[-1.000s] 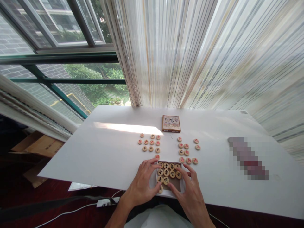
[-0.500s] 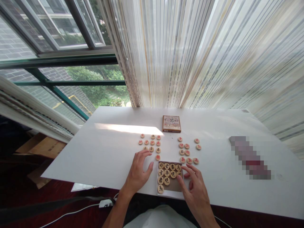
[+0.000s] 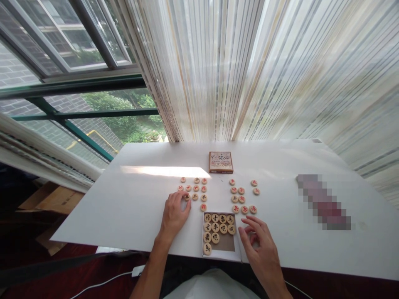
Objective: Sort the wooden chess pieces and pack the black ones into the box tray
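Observation:
My left hand [image 3: 174,211] reaches to the left group of round wooden Chinese chess pieces. Its thumb and forefinger close around a black-marked Chinese chess piece [image 3: 187,197], the leftmost of a row of three on the table. Directly in front of me lies a shallow white box [image 3: 224,254] holding several black-marked pieces [image 3: 215,227] in rows, with its brown bottom bare at the lower right. My right hand [image 3: 259,238] hovers just right of the box, fingers curved and apart, with nothing in it. Red-marked pieces [image 3: 244,209] lie beyond the box.
A brown patterned box lid [image 3: 221,162] sits further back on the white table [image 3: 102,207]. A blurred-out long object [image 3: 324,202] lies to the right. Curtains [image 3: 212,74] hang behind the table, and a white cable [image 3: 102,282] runs below its front edge.
My left hand has moved onto the leftmost black-marked piece and closed its fingertips on it. My right hand has drawn away from the pieces in the box. The view has shifted slightly.

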The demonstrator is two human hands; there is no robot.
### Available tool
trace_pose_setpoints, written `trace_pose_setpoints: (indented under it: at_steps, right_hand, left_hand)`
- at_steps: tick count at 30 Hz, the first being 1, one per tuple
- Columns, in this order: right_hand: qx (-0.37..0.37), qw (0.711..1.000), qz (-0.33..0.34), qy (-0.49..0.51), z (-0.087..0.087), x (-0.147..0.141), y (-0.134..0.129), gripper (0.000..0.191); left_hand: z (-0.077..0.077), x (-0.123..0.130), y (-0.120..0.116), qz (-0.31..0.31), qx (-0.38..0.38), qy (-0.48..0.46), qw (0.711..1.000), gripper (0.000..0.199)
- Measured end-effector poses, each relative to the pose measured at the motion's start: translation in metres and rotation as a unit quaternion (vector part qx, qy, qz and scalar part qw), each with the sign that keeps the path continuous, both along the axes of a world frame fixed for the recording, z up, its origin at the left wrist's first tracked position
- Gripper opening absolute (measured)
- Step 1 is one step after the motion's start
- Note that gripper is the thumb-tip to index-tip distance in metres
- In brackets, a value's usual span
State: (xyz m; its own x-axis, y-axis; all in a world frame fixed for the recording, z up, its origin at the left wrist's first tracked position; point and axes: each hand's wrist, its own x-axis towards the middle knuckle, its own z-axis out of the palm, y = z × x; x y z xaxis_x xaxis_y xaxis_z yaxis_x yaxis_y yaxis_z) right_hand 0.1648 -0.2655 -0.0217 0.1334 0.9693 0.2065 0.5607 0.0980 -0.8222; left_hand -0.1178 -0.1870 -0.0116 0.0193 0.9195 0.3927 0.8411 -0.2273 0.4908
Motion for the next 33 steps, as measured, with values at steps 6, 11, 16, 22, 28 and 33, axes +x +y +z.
trace_pose_setpoints:
  at_steps: [6,11,16,22,28,33]
  right_hand:
    - [-0.011,0.998,0.059,-0.019,0.001,-0.001,-0.001,0.024]
    - [-0.012,0.996,0.085,-0.017,0.001,-0.001,0.000,0.022]
    - [-0.002,0.997,0.073,-0.003,0.002,-0.002,-0.001,0.022]
    - [0.010,0.999,0.050,0.015,0.009,-0.004,-0.003,0.021]
    - [0.036,0.998,0.038,0.033,0.017,-0.011,-0.002,0.018]
    - [0.055,0.995,0.063,0.049,0.023,-0.019,-0.001,0.015]
  left_hand:
    - [-0.001,0.001,-0.001,0.016,0.000,0.009,1.000,0.012]
    - [0.001,0.001,-0.008,0.048,-0.001,-0.001,0.999,0.014]
    - [0.010,0.004,-0.016,0.068,-0.006,-0.101,0.993,0.019]
    - [0.021,0.011,-0.019,0.018,0.003,-0.239,0.971,0.023]
    - [0.028,0.019,-0.027,-0.047,-0.035,-0.301,0.952,0.022]
    - [0.028,0.026,-0.035,-0.083,-0.051,-0.328,0.940,0.019]
